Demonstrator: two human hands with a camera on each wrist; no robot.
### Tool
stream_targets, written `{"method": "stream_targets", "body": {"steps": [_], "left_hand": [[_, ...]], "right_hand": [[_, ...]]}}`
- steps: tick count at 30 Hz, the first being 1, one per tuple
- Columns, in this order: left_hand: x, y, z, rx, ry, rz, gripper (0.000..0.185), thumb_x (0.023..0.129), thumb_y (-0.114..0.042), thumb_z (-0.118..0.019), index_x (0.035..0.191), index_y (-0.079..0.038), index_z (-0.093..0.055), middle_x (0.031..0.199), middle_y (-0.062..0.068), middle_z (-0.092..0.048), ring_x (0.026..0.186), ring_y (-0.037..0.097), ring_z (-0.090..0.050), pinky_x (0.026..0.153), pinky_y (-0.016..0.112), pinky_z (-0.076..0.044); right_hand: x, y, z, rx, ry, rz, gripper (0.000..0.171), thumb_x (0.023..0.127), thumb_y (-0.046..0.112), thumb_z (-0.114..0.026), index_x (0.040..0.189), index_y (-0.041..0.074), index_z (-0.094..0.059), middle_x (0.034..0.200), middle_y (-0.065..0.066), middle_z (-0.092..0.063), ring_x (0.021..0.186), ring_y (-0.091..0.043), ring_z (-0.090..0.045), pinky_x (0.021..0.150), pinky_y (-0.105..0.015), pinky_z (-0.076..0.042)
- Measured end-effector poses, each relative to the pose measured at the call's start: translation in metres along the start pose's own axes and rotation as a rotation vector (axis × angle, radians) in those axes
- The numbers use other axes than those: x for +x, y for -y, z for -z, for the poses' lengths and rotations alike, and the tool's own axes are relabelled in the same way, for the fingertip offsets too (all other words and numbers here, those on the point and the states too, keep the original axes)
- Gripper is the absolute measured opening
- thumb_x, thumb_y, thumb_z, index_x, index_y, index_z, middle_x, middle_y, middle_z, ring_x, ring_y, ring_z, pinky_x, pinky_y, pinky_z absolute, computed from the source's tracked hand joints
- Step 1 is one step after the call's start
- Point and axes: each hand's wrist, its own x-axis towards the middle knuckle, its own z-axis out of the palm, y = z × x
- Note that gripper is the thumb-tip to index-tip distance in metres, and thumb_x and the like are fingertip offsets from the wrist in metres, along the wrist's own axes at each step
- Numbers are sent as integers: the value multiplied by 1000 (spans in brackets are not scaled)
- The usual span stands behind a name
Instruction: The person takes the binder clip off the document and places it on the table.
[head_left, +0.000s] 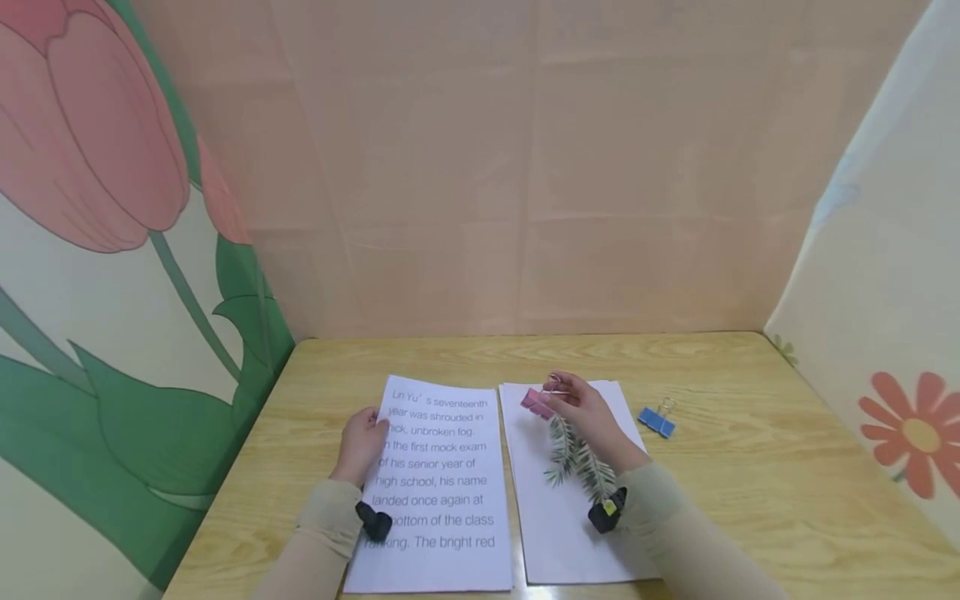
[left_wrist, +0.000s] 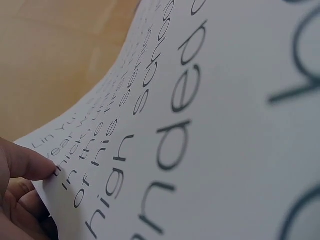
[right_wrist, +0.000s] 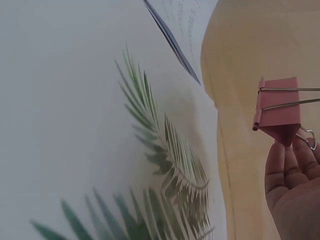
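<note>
Head view: a person sits at a wooden bench [head_left: 750, 467] with two white sheets laid side by side. The left hand [head_left: 362, 442] pinches the left edge of the printed sheet [head_left: 442, 492]; in the left wrist view the thumb lies on top of the paper with curled fingers [left_wrist: 20, 200] beneath, and that edge is lifted off the bench. The right hand [head_left: 592, 412] holds a pink binder clip [head_left: 537, 402] above the upper part of the blank sheet [head_left: 555, 517], fingers closed on its wire handles. In the right wrist view the clip is clear of the paper, its mouth closed. A green leafy sprig [head_left: 577, 458] lies on the blank sheet, just below the right hand. A blue binder clip [head_left: 656, 422] rests on the bench, near the blank sheet's right edge.

Risks, as judged: the lifted printed sheet may crease or slide sideways under a one-edge pinch. The clip could spring from the fingers if the handles are squeezed unevenly. The sprig sits loose and may shift if the blank sheet is disturbed.
</note>
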Motion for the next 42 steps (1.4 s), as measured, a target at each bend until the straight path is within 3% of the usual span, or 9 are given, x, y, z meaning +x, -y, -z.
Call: {"method": "stream_targets", "body": {"steps": [5,11,17,26,35,42], "left_hand": [[0,-1,0,12,-6,-7,24,106,-13,-49,120,1,-64,94,11,-66,78,21,-61,69,33,-49],[0,0,0,19,-2,-4,25,106,-13,-49,123,1,-63,97,12,-67,80,22,-63,71,33,-50],[2,0,0,20,5,1,29,107,-13,-49,129,1,-62,104,13,-67,85,22,-63,77,35,-51],[2,3,0,23,14,-5,29,107,-14,-48,129,-1,-62,104,12,-67,86,22,-63,77,36,-51],[4,4,0,21,14,16,29,107,-16,-48,129,-3,-62,107,12,-66,88,23,-63,78,36,-51],[5,6,-1,38,9,-4,28,106,-14,-48,126,-2,-64,108,13,-68,87,23,-63,79,38,-50]], "right_hand": [[-3,-6,9,-14,-10,1,57,101,18,-68,149,-4,-44,137,-25,-59,126,-37,-57,98,-28,-49],[-8,-13,24,-45,-22,-22,61,103,23,-66,152,-3,-41,139,-25,-56,128,-38,-55,106,-41,-47],[-17,-20,39,-45,-43,-78,67,102,27,-68,154,-3,-38,142,-24,-54,130,-37,-52,107,-43,-46],[-28,-31,54,-88,-63,-118,72,102,33,-68,154,-4,-35,146,-27,-50,137,-41,-46,115,-55,-35],[-37,-41,69,-139,-113,-100,71,102,30,-67,152,-10,-36,139,-30,-52,132,-42,-47,114,-55,-34],[-46,-43,83,-170,-116,-169,77,102,36,-66,156,-7,-30,144,-31,-47,135,-43,-44,114,-57,-33]]}}
